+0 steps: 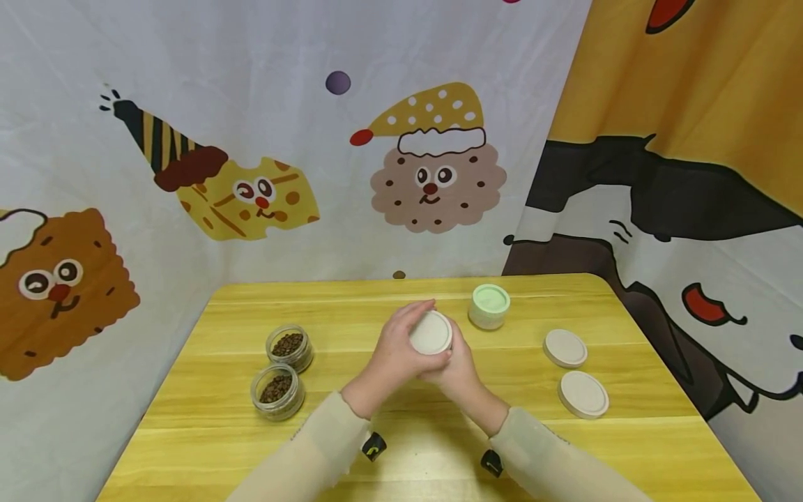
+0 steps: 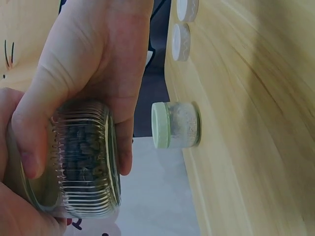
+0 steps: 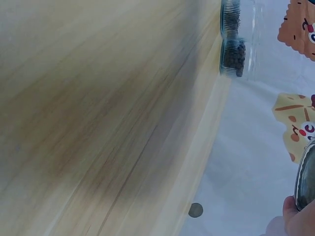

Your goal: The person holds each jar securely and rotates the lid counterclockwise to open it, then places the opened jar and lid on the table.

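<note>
A ribbed glass jar [image 2: 83, 157] of dark coffee beans is held over the middle of the wooden table [image 1: 401, 446], topped by a white lid [image 1: 430, 332]. My left hand [image 1: 394, 348] curls round the lid's rim from the left. My right hand [image 1: 461, 368] wraps its fingers [image 2: 123, 147] round the jar's body from the right and below. In the right wrist view only the jar's edge [image 3: 306, 182] and a fingertip [image 3: 294, 221] show at the lower right.
Two open jars of beans [image 1: 289, 346] [image 1: 277, 390] stand at the left. A green-lidded jar [image 1: 488, 305] stands just beyond my hands. Two loose white lids [image 1: 565, 347] [image 1: 583, 394] lie at the right. Printed cloth walls close the table's back and sides.
</note>
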Action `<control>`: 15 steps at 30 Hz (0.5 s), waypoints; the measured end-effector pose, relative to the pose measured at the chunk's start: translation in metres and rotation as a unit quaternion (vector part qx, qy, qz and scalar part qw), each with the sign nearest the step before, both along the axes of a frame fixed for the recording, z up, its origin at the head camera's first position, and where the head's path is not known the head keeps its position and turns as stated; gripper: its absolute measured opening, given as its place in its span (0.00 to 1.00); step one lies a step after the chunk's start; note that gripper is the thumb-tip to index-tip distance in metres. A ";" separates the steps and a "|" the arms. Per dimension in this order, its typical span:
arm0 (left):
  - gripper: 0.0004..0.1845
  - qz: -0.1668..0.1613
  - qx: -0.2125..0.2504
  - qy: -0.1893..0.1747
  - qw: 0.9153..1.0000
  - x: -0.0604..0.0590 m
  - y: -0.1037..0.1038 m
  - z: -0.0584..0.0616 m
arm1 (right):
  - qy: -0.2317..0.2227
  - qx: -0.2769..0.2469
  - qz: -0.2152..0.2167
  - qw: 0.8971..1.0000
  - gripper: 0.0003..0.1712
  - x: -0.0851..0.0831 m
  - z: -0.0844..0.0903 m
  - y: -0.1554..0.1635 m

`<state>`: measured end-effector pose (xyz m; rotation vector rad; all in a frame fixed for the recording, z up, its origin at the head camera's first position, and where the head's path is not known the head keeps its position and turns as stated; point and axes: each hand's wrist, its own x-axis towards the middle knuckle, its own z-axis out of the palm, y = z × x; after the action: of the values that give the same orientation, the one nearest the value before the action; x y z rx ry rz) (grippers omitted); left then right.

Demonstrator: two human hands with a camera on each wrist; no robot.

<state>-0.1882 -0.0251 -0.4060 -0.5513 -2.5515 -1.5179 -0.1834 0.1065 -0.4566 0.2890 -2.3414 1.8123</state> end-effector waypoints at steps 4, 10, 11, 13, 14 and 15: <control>0.43 0.011 -0.002 0.004 1.000 0.002 0.002 0.001 | 0.012 0.010 -0.003 1.000 0.56 0.001 0.001 0.000; 0.40 0.036 -0.002 0.021 0.999 0.004 0.007 0.002 | 0.040 0.016 -0.023 0.999 0.54 0.001 0.002 -0.003; 0.39 0.045 -0.004 0.024 0.999 0.004 0.008 0.003 | 0.046 0.016 -0.027 0.998 0.53 0.001 0.002 -0.004; 0.38 0.062 -0.010 0.030 0.998 0.005 0.011 0.003 | 0.056 0.012 -0.028 0.998 0.51 0.000 0.003 -0.004; 0.38 0.068 -0.013 0.033 0.997 0.005 0.012 0.004 | 0.061 0.012 -0.028 0.998 0.51 -0.001 0.004 -0.004; 0.39 0.071 -0.016 0.035 0.997 0.006 0.012 0.005 | 0.066 0.010 -0.027 0.997 0.51 -0.002 0.004 -0.003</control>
<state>-0.1826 -0.0128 -0.4007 -0.4088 -2.5078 -1.3876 -0.1849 0.1032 -0.4522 0.3336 -2.2564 1.6914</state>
